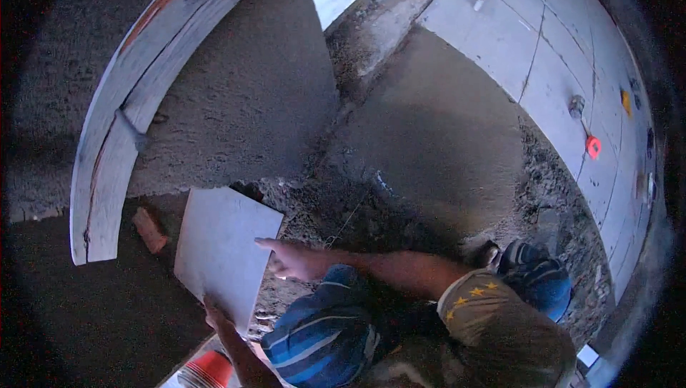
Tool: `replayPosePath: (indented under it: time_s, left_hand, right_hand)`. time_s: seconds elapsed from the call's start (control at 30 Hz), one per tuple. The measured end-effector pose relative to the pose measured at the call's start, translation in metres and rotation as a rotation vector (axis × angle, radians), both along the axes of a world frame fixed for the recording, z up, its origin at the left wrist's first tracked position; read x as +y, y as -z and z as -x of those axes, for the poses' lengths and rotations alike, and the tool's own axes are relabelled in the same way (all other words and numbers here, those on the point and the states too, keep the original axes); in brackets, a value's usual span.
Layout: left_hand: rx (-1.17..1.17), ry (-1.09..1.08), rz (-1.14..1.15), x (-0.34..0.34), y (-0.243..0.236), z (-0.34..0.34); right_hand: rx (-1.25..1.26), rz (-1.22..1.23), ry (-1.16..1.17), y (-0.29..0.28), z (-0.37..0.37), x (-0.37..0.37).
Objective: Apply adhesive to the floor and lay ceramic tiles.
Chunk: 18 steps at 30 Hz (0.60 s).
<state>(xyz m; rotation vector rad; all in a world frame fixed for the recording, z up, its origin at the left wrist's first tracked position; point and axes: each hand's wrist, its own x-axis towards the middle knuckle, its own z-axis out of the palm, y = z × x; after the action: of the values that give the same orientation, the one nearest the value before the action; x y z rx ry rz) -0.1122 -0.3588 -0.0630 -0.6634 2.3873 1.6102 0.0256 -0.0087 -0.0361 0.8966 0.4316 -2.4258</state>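
Observation:
A white square tile (pixel 225 245) is held up in front of me at the lower left, its face toward the head view. My left hand (pixel 216 314) grips its lower edge, the thumb on the face and the other fingers mostly hidden behind. My right hand (pixel 296 258) holds the right edge, thumb over the front and fingers curled behind it. Beyond the tile lies a smoothed bed of grey mortar (pixel 250 95). A piece of reddish brick (pixel 150 231) is just left of the tile.
A long whitish wooden board (pixel 107 173) stretches along the left. More smooth mortar (pixel 436 138) spreads ahead, with rough mortar around it. Laid tiles (pixel 550 88) on the right carry a red ring-shaped object (pixel 593 147) and small tools. A red bucket (pixel 207 371) stands at the bottom left.

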Motion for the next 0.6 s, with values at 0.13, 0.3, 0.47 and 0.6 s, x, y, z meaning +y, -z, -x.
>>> replayPosePath:
  time_s: [0.13,0.3,0.47,0.6]
  left_hand:
    - [-0.029,-0.086,0.144,-0.084,-0.002,0.011]
    - [-0.012,-0.042,0.496,0.001,-0.03,-0.046]
    - [0.266,-0.336,0.208,-0.049,-0.045,-0.068]
    - [0.368,-0.449,-0.138,0.076,-0.124,-0.092]
  right_hand:
    - [0.02,0.004,0.264,-0.022,0.004,-0.028]
    - [0.148,-0.034,0.092,0.046,0.017,-0.034]
    - [0.725,-0.635,0.271,-0.045,0.028,-0.034]
    - [1.007,-0.896,-0.072,-0.128,-0.011,0.038]
